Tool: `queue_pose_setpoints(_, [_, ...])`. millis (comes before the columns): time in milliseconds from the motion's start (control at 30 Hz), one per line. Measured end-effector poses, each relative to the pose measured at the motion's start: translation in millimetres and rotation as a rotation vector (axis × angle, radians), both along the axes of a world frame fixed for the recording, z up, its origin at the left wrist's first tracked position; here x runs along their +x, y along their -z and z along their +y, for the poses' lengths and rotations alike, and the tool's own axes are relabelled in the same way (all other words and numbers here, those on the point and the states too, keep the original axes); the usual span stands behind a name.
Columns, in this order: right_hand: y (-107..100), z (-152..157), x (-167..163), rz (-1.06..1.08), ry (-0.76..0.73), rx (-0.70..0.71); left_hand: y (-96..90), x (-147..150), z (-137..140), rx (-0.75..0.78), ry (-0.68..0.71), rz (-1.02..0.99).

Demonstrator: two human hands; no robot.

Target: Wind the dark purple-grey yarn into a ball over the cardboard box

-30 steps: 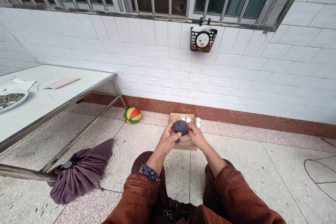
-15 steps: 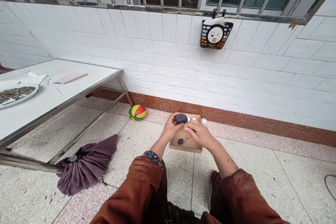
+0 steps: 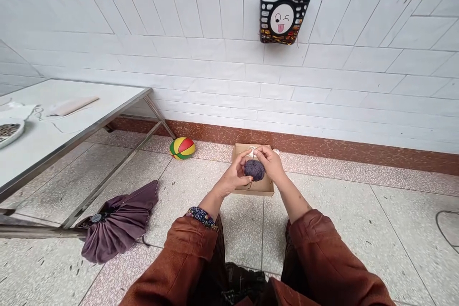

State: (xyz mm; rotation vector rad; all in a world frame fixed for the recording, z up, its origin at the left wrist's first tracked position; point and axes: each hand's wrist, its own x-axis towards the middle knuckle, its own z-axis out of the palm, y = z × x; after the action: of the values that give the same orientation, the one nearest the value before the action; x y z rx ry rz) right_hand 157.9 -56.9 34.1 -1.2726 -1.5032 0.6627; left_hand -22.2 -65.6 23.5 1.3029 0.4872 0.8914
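Note:
A dark purple-grey ball of yarn (image 3: pixel 254 171) is held over a shallow cardboard box (image 3: pixel 266 186) on the floor. My left hand (image 3: pixel 232 177) curls around the ball's left side, thumb below and fingers above. Just over the ball, my right hand (image 3: pixel 272 163) pinches the yarn strand (image 3: pixel 254 157) between thumb and fingers. White material (image 3: pixel 251 152) shows partly at the back of the box, mostly behind my hands. The smaller yarn ball seen earlier in the box is hidden now.
A colourful ball (image 3: pixel 182 148) lies on the floor by the leg of a white table (image 3: pixel 96 114). A folded purple umbrella (image 3: pixel 120 224) rests on the floor at left. The black basket (image 3: pixel 285 16) hangs from the window bars. A cable (image 3: pixel 442 232) lies at far right.
The yarn ball and both hands have come lower and in front of the box. My right hand has moved from beside the ball to above it, with the strand. The view has tilted down.

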Motion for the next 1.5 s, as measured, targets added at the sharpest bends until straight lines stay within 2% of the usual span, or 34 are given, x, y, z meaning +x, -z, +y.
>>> queue_pose_setpoints(133, [24,0,-5,-0.077,-0.010,-0.125,-0.4,-1,5,-0.062,-0.159,-0.102])
queue_pose_setpoints(300, [36,-13,-19,-0.237,-0.158,-0.102,4.0,-6,17,-0.093,-0.415,-0.148])
queue_pose_setpoints(433, [23,-35,-28,-0.255,-0.412,-0.077,6.3,-13,24,-0.051,-0.543,-0.053])
queue_pose_setpoints(500, [10,-46,-28,-0.217,-0.537,-0.064,7.5,-17,25,-0.021,-0.556,-0.003])
queue_pose_setpoints(567, [-5,-51,-25,-0.155,-0.589,-0.040,9.0,-19,26,0.012,-0.545,0.041])
queue_pose_setpoints(700, [-30,-46,-10,-0.048,-0.467,0.096,12.4,-17,25,0.086,-0.458,0.129])
queue_pose_setpoints(833, [-39,-29,4,-0.030,-0.290,0.195,14.4,-11,20,0.152,-0.296,0.213])
queue_pose_setpoints(933, [-31,-14,8,-0.034,-0.184,0.204,15.0,-5,14,0.124,-0.162,0.221])
queue_pose_setpoints(1067, [-2,6,9,-0.030,-0.026,0.105,14.6,2,10,0.009,-0.045,0.111])
queue_pose_setpoints(1200, [30,15,5,-0.104,-0.013,-0.106,12.5,4,14,-0.072,-0.107,-0.021])
queue_pose_setpoints(1300, [43,11,-5,-0.172,-0.066,-0.149,12.4,3,22,-0.148,-0.214,-0.109])
queue_pose_setpoints(1400, [43,-1,-16,-0.247,-0.182,-0.124,14.9,0,29,-0.190,-0.367,-0.147])
queue_pose_setpoints(1500, [32,-18,-21,-0.287,-0.310,-0.113,18.5,-6,34,-0.163,-0.461,-0.103])
